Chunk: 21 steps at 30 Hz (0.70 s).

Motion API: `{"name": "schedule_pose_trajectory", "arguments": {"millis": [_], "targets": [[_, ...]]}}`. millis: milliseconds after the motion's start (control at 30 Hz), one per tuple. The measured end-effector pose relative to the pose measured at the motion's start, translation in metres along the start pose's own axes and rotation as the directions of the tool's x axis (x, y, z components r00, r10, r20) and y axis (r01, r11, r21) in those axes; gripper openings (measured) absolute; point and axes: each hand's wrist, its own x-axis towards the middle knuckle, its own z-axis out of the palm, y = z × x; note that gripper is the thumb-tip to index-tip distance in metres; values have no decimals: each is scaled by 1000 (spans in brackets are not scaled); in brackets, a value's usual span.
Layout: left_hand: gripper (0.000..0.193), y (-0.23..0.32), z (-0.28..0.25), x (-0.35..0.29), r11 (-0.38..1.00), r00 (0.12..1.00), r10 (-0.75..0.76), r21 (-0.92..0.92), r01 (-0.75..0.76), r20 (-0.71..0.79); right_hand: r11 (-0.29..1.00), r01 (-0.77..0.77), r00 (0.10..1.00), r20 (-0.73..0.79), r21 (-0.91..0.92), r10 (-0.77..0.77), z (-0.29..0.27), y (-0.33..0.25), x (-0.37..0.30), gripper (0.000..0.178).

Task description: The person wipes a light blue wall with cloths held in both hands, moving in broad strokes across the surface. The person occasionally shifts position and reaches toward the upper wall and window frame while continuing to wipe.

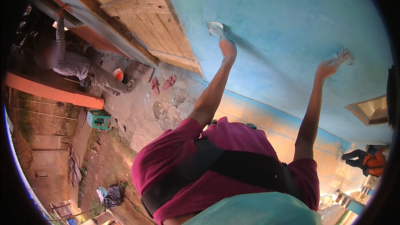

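Both my arms are raised against a light-blue wall (287,21). My left hand (226,46) is closed on a pale curled sheet (213,28), held against the wall near the wooden door; the fingers look whitish. Farther right, my right hand (327,68) grips a crumpled greyish-white sheet (345,56) at the wall surface. Both sheets are too blurred to tell whether they are cloth or abrasive paper. The wall around them looks cloudy, with whitish patches.
A plank door (141,12) adjoins the wall at left. Pink sandals (169,82) lie on the rough floor (139,112) near a green stool (99,120). Another person (79,62) reaches up at far left; a person in orange (373,162) is at far right, below a framed opening (371,110).
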Motion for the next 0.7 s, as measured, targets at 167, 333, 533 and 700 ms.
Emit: {"name": "schedule_pose_trajectory", "arguments": {"millis": [167, 333, 533, 700], "targets": [[27, -57, 3, 72, 770, 722, -638, 200, 606, 269, 998, 40, 997, -62, 43, -37, 18, -6, -6, 45], [70, -4, 15, 49, 969, 956, -211, -86, 232, 204, 993, 20, 998, -57, 115, -13, 41, -77, -21, 45], [73, 151, 1, 24, 887, 841, 407, -375, -270, 356, 986, 131, 990, 42, 105, -136, 24, -60, -31, 42], [65, 88, 0, 71, 919, 901, 362, -257, -301, 240, 976, 216, 957, 203, -27, -206, -8, -3, -42, 41]]}}
